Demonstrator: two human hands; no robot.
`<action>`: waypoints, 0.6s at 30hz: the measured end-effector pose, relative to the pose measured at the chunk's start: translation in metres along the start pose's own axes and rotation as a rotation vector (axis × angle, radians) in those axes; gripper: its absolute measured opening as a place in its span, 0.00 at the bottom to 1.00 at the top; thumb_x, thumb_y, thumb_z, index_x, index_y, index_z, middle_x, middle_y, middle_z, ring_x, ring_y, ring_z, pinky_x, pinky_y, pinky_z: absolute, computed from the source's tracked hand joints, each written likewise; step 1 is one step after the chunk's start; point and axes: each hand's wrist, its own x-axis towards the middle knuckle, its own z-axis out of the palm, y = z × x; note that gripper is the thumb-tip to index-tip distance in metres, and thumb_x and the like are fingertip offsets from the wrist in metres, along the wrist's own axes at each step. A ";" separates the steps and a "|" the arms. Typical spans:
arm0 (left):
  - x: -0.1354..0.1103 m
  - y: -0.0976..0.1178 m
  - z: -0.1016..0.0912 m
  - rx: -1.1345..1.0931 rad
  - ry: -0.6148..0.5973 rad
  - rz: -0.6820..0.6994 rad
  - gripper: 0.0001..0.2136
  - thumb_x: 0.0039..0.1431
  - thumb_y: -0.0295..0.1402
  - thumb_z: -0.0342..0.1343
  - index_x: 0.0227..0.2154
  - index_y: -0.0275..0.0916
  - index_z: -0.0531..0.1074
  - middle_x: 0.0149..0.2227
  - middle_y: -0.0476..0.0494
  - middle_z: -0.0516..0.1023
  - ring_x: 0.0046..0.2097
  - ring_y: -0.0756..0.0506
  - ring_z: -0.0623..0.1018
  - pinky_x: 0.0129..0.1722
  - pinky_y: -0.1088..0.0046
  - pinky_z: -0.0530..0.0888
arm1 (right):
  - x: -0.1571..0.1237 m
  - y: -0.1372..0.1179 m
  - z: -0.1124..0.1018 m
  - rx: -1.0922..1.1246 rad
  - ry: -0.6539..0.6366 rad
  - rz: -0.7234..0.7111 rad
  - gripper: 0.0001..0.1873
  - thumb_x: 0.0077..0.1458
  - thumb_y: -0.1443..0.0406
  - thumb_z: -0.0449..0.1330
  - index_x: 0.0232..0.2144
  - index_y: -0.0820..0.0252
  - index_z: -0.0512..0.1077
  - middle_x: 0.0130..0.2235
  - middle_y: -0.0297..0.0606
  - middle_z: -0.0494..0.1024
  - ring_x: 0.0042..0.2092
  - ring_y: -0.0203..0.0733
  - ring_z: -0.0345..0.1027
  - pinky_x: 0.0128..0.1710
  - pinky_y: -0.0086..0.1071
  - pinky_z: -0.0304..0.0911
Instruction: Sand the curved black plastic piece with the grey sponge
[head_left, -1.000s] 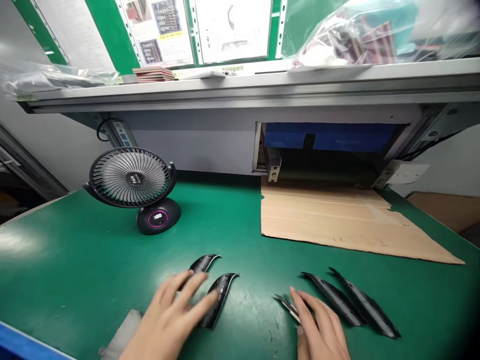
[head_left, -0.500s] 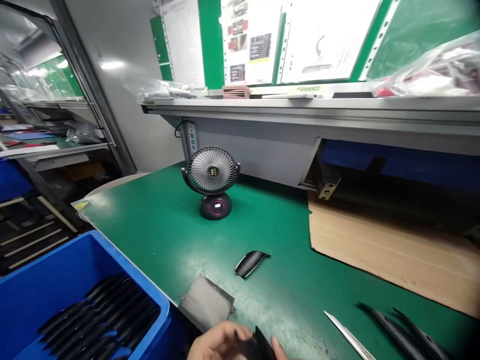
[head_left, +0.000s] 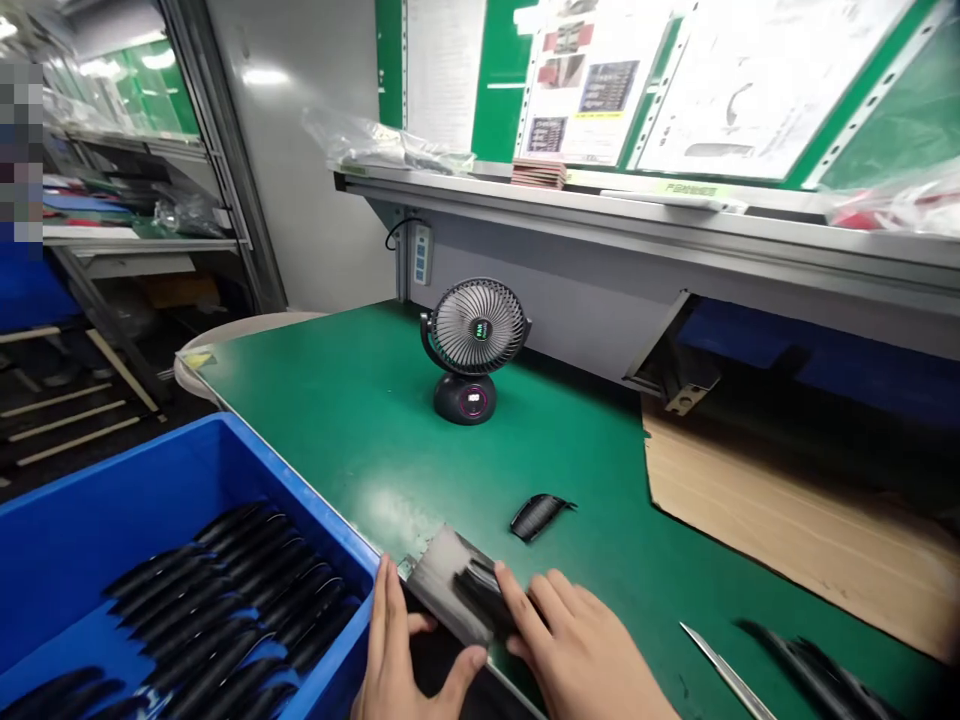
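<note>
My left hand [head_left: 401, 665] sits at the table's near edge, its fingers along the left side of a grey plate [head_left: 442, 578] and its thumb under the plate's near edge. My right hand [head_left: 581, 655] lies beside it. Its fingers press a black curved part [head_left: 480, 592] onto the plate. Another black curved part [head_left: 538, 513] lies alone on the green table [head_left: 352, 420], a little beyond the plate.
A blue bin [head_left: 90, 510] at the left holds several black curved parts. A thin metal blade [head_left: 724, 672] and long black strips [head_left: 817, 682] lie at the right front. A small black fan [head_left: 475, 350] stands further back, with cardboard [head_left: 787, 525] to its right.
The view has swung left, bringing the blue bin into sight. My left hand carried one black part from the table's middle to the grey plate. My right hand left the blade and joined it.
</note>
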 end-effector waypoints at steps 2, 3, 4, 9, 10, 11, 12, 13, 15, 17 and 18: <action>0.005 0.000 -0.001 0.046 -0.012 0.003 0.42 0.56 0.54 0.53 0.66 0.54 0.35 0.70 0.42 0.42 0.43 0.45 0.79 0.38 0.68 0.78 | -0.005 -0.002 0.001 -0.031 0.047 -0.082 0.32 0.55 0.67 0.61 0.60 0.71 0.58 0.33 0.42 0.72 0.31 0.48 0.65 0.26 0.37 0.64; 0.006 -0.001 -0.001 0.073 -0.008 -0.002 0.42 0.56 0.54 0.53 0.66 0.55 0.35 0.70 0.43 0.42 0.43 0.45 0.79 0.36 0.69 0.78 | -0.005 -0.004 0.002 0.000 0.047 -0.085 0.32 0.55 0.69 0.60 0.60 0.70 0.58 0.34 0.42 0.71 0.32 0.47 0.65 0.26 0.37 0.63; 0.007 -0.001 -0.001 0.103 -0.006 -0.004 0.41 0.56 0.53 0.53 0.66 0.55 0.35 0.70 0.43 0.43 0.43 0.45 0.80 0.34 0.69 0.78 | -0.005 -0.005 0.002 0.061 0.021 -0.063 0.32 0.54 0.70 0.59 0.60 0.68 0.57 0.36 0.42 0.71 0.33 0.48 0.65 0.28 0.38 0.64; 0.003 -0.003 -0.006 0.255 -0.093 0.046 0.42 0.58 0.47 0.55 0.66 0.55 0.33 0.70 0.43 0.47 0.35 0.48 0.80 0.18 0.74 0.71 | -0.001 -0.004 0.002 0.178 -0.059 -0.027 0.26 0.59 0.70 0.56 0.59 0.63 0.58 0.35 0.41 0.70 0.33 0.46 0.63 0.29 0.35 0.62; 0.003 -0.003 -0.007 0.278 -0.105 0.053 0.42 0.59 0.45 0.56 0.66 0.56 0.31 0.70 0.43 0.47 0.33 0.50 0.79 0.17 0.74 0.70 | 0.001 -0.005 0.002 0.173 -0.056 -0.018 0.25 0.59 0.70 0.56 0.59 0.64 0.58 0.35 0.41 0.70 0.33 0.46 0.64 0.28 0.36 0.62; 0.003 -0.003 -0.008 0.303 -0.106 0.055 0.42 0.60 0.43 0.55 0.65 0.57 0.29 0.70 0.44 0.47 0.30 0.51 0.79 0.17 0.75 0.69 | 0.003 -0.006 0.001 0.192 -0.064 0.015 0.26 0.59 0.69 0.55 0.59 0.65 0.58 0.36 0.42 0.70 0.34 0.47 0.64 0.29 0.36 0.62; 0.004 -0.003 -0.008 0.328 -0.097 0.054 0.42 0.60 0.41 0.55 0.65 0.57 0.29 0.70 0.44 0.47 0.28 0.53 0.78 0.16 0.75 0.69 | 0.005 -0.008 0.001 0.239 -0.091 0.067 0.26 0.60 0.68 0.54 0.60 0.63 0.56 0.38 0.43 0.71 0.36 0.49 0.65 0.30 0.38 0.63; 0.004 -0.003 -0.009 0.350 -0.083 0.057 0.41 0.61 0.40 0.55 0.66 0.56 0.29 0.69 0.43 0.48 0.26 0.53 0.77 0.16 0.75 0.69 | 0.007 -0.009 0.001 0.304 -0.129 0.125 0.26 0.61 0.67 0.52 0.61 0.61 0.55 0.40 0.43 0.71 0.38 0.50 0.66 0.32 0.39 0.65; 0.005 -0.002 -0.010 0.379 -0.062 0.075 0.40 0.61 0.42 0.54 0.66 0.54 0.32 0.69 0.41 0.51 0.24 0.53 0.76 0.15 0.75 0.68 | 0.008 -0.007 0.000 0.414 -0.212 0.219 0.26 0.64 0.64 0.49 0.63 0.56 0.53 0.44 0.42 0.71 0.42 0.51 0.67 0.36 0.41 0.66; 0.006 -0.002 -0.010 0.407 -0.066 0.106 0.39 0.62 0.45 0.52 0.67 0.51 0.32 0.68 0.40 0.53 0.23 0.53 0.76 0.15 0.74 0.69 | 0.005 -0.001 0.001 0.442 -0.268 0.285 0.24 0.66 0.63 0.44 0.63 0.54 0.52 0.44 0.42 0.70 0.43 0.51 0.68 0.37 0.42 0.67; 0.007 -0.002 -0.010 0.429 -0.070 0.122 0.39 0.62 0.47 0.51 0.67 0.49 0.32 0.68 0.39 0.53 0.23 0.52 0.77 0.15 0.73 0.70 | 0.003 0.003 0.001 0.437 -0.280 0.310 0.24 0.67 0.63 0.43 0.63 0.54 0.52 0.44 0.42 0.70 0.42 0.50 0.68 0.37 0.42 0.67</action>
